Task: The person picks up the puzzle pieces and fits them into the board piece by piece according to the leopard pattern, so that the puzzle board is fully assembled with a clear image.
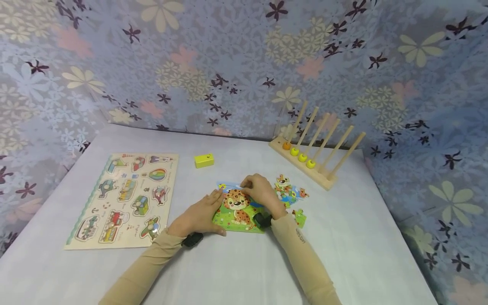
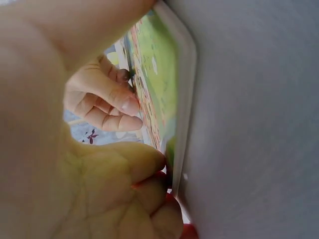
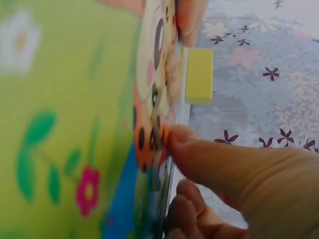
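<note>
With left hand straight-fingered against leopard puzzle, right hand at top edge, grip indeterminable, treat as likely light, stiff; hold by edges.

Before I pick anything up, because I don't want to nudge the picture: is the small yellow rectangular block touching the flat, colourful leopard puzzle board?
Apart. The head view shows white tablecloth between the yellow block and the leopard puzzle board.
</note>
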Tool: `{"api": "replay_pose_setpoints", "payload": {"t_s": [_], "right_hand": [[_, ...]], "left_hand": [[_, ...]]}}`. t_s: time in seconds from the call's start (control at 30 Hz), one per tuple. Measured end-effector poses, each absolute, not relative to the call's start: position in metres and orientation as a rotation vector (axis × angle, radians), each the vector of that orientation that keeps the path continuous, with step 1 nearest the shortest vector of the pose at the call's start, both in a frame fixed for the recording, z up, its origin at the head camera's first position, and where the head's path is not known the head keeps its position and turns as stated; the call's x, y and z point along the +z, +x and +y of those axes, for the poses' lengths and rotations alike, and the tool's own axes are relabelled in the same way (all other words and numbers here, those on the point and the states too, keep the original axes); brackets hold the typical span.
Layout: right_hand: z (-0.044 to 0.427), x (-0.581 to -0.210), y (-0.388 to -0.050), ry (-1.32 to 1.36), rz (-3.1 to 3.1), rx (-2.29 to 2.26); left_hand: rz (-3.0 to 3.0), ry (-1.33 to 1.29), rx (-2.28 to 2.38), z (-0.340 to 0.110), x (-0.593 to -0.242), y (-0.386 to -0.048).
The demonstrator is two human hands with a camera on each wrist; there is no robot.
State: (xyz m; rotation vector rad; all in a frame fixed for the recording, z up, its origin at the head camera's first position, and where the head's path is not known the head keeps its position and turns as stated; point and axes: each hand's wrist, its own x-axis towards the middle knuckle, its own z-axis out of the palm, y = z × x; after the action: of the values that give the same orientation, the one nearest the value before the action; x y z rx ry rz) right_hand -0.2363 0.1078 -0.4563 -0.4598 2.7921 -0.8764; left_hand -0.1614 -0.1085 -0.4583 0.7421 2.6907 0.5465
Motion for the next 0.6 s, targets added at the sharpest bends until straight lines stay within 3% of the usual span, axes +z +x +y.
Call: {"api": "replay_pose_setpoints", "payload": {"t_s": [0.6], "right_hand": [[0.1082, -0.4555, -0.2335, -0.537, 2.726, -0.852]], "left_hand": [[2.665, 0.747, 0.552, -0.1112, -0.4576, -0.1634]]}}
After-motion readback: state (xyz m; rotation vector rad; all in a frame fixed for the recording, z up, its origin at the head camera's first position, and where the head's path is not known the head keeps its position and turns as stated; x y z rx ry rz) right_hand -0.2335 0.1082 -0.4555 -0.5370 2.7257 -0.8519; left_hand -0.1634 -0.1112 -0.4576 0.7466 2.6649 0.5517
